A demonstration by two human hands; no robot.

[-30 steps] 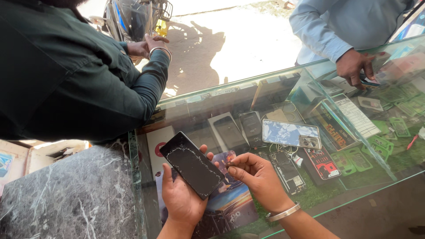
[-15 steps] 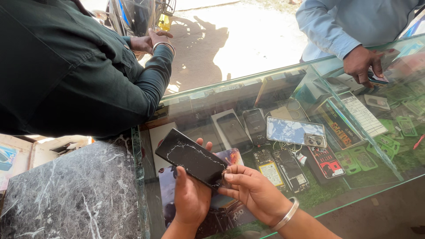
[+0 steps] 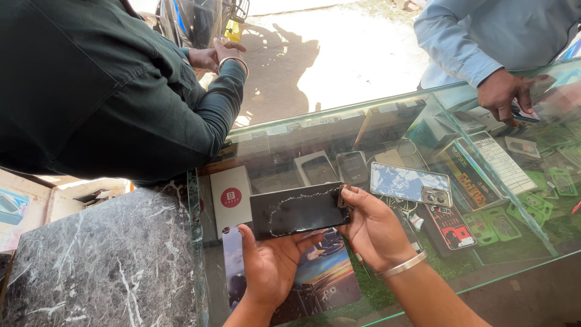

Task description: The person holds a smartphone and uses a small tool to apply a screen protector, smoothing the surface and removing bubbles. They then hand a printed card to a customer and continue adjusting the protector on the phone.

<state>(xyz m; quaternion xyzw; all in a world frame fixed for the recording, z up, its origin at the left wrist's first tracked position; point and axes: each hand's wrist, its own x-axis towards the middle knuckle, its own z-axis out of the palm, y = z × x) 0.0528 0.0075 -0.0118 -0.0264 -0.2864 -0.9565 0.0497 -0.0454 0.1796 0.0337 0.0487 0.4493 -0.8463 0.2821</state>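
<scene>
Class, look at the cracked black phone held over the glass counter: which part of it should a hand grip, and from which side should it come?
Probably the short ends. The cracked phone lies flat and crosswise over the glass counter, so the right hand pinches its right end and the left hand supports the lower edge from beneath. A grip on the thin edges keeps fingers off the cracked face.
</scene>
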